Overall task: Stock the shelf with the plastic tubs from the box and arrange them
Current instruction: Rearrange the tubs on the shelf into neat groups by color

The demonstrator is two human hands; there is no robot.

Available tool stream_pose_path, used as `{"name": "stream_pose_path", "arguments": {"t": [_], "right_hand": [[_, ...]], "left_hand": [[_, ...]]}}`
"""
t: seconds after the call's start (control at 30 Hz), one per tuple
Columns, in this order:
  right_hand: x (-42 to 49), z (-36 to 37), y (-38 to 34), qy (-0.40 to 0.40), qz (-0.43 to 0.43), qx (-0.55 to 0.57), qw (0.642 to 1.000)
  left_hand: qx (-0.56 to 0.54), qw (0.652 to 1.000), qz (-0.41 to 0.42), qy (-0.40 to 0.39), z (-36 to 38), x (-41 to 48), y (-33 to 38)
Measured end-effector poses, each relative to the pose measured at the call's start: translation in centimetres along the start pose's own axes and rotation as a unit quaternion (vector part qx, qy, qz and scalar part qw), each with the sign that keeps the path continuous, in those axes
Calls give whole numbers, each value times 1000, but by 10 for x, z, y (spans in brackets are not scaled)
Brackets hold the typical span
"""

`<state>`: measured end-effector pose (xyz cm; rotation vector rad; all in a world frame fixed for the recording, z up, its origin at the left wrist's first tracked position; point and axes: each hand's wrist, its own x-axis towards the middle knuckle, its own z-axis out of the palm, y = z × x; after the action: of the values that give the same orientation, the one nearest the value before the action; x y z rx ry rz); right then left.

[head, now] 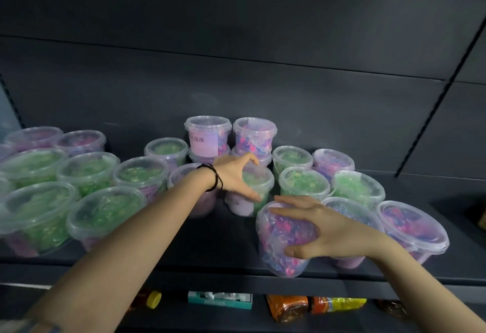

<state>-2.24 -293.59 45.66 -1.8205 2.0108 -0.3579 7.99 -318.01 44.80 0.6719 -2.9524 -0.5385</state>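
Both arms are bare from the hands back to the lower edge of the view. The left hand [236, 177] is bare. Around its wrist sits a thin black cord bracelet [214, 178], wound in more than one strand. The strands lie close together on the back of the wrist and part a little toward its underside, where a small loop or knot of cord stands off. The right hand [323, 227] and its wrist are bare too. In the lower left corner, at the upper end of the left forearm [118, 240], a blurred edge of a grey-blue fabric sleeve [29, 327] shows; its cut and pattern cannot be told.
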Motion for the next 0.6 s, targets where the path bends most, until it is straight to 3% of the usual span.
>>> {"name": "stream_pose_path", "arguments": {"t": [0.1,0.23,0.6], "right_hand": [[1,2,2,17,-4,16,1000],[9,3,-4,29,-6,11,999],[104,28,-27,136,15,-15,991]], "left_hand": [[-81,994,-42,58,-11,-3,-1],[-199,976,-26,83,-48,-22,-4],[-172,961,-137,170,-125,-92,-110]]}}
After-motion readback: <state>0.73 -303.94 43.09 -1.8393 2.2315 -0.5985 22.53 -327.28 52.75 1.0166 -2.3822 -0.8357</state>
